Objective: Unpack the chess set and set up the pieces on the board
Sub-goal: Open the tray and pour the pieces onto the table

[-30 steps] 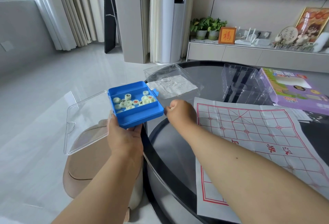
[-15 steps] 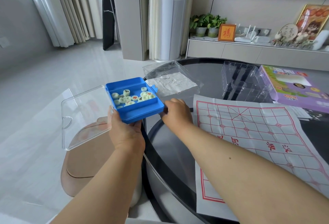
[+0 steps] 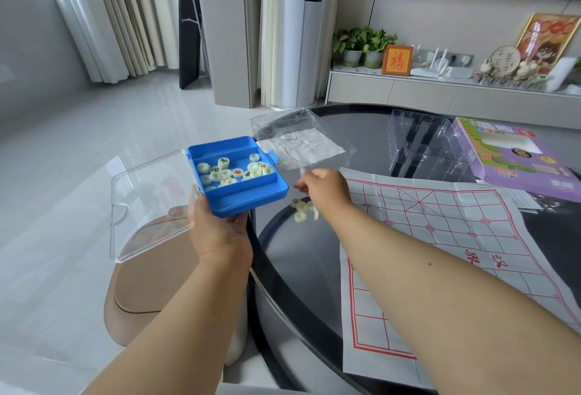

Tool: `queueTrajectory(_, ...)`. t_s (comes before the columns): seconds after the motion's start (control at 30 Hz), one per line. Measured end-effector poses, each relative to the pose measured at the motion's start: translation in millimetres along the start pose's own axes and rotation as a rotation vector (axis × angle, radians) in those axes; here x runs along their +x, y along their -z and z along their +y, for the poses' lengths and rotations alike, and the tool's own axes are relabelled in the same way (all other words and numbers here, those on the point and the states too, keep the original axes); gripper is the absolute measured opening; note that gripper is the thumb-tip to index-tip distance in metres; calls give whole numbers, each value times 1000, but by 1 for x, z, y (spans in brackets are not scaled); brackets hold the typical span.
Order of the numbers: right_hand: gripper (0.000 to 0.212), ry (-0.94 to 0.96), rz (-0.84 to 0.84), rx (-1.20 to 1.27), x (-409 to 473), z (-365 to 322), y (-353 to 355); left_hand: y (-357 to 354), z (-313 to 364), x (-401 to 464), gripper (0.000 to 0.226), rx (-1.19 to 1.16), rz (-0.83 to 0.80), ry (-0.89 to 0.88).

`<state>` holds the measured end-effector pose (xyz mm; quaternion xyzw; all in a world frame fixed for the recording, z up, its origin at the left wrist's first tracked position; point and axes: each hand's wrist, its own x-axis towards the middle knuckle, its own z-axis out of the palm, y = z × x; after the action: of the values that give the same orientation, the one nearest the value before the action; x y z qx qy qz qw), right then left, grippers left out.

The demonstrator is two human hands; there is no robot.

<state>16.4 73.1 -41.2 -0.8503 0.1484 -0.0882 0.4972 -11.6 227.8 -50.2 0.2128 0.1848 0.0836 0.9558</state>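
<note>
lid: clear hinged plastic lid (image 3: 147,203) swung open, hanging left of the case
case: blue plastic tray case (image 3: 235,174), most round cream chess pieces (image 3: 232,170) inside
left hand: left hand (image 3: 220,237) grips the case's near edge, holding it off the table
loose: a few cream discs (image 3: 303,210) on the dark glass round table (image 3: 298,262) (blurred)
right hand: right hand (image 3: 323,188) above them, fingers curled; contents, cannot tell
board: white paper board with red grid (image 3: 440,237) unfolded, bare; all placement left

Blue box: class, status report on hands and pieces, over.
Left hand holds blue box, lid open. Right hand dropping pieces on table. Board bare.
</note>
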Motion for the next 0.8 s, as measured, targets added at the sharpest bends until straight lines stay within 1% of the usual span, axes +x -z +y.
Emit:
queueTrajectory(0.07,39,-31,49,141,4,-2,4,0,0,0,20,-2,4,2)
queueTrajectory(0.13,39,-33,139,246,6,-9,10,0,1,-1,23,16,-2,-9)
queueTrajectory(0.2,29,65,202,228,6,-19,13,-2,0,-4,24,39,-8,-17)
queueTrajectory(0.23,23,157,196,169,5,-25,12,-3,0,-5,26,53,-12,-18)
queueTrajectory(0.3,15,367,104,-17,0,-40,6,-4,-3,-7,30,98,-31,-22)
queueTrajectory(0.33,16,452,40,-142,-1,-47,1,-5,-4,-8,32,114,-42,-24)
queueTrajectory(0.4,29,547,-64,-445,1,-55,-10,-5,-6,-10,33,133,-63,-26)
queueTrajectory(0.47,42,546,-121,-672,4,-59,-21,-4,-7,-12,33,165,-102,-34)
queueTrajectory(0.5,47,524,-140,-718,5,-60,-26,-4,-8,-13,32,178,-120,-37)
queueTrajectory(0.57,52,471,-175,-711,3,-63,-35,-4,-10,-14,33,195,-127,-24)
queueTrajectory(0.6,52,448,-196,-694,2,-65,-39,-3,-12,-14,35,203,-125,-10)
queueTrajectory(0.67,41,420,-241,-672,-1,-68,-44,-2,-14,-14,37,223,-120,12)
queueTrajectory(0.73,30,417,-282,-662,-1,-70,-47,-1,-14,-12,36,222,-114,25)
queueTrajectory(0.8,25,429,-292,-655,0,-69,-49,0,-13,-12,35,228,-127,30)
